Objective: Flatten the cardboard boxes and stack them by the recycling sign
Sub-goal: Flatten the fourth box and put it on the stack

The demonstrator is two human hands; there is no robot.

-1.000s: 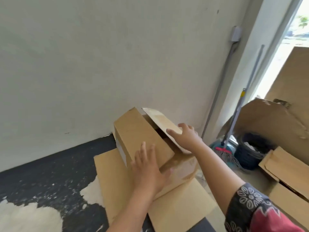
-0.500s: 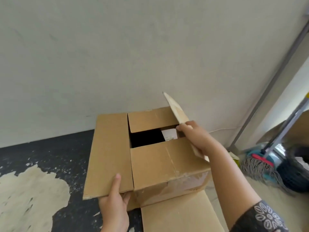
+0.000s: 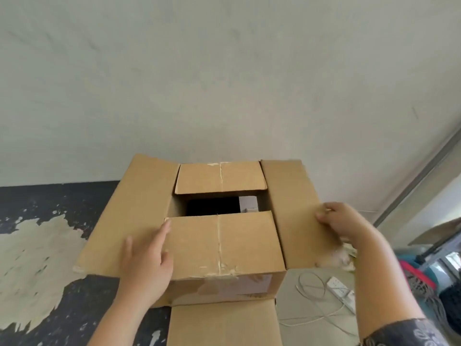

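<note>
A brown cardboard box (image 3: 222, 248) stands upright on the floor against the wall, its top partly open with a dark gap showing the inside. Its two side flaps are spread flat outward; the near and far flaps lie folded inward. My left hand (image 3: 147, 258) rests flat, fingers apart, on the left flap beside the near flap's edge. My right hand (image 3: 339, 221) presses on the outer edge of the right flap with fingers curled over it. A flat cardboard sheet (image 3: 222, 323) lies under the box, reaching toward me.
A plain wall rises just behind the box. The floor (image 3: 37, 245) is dark with pale peeled patches at left. A white power strip (image 3: 341, 289) with its cable lies on the floor at right. Mop strands and a dark bucket (image 3: 449, 303) sit at far right.
The right flap, held upright half a second ago, now lies spread flat under my right hand. My left hand moved from the left flap's front edge onto its top.
</note>
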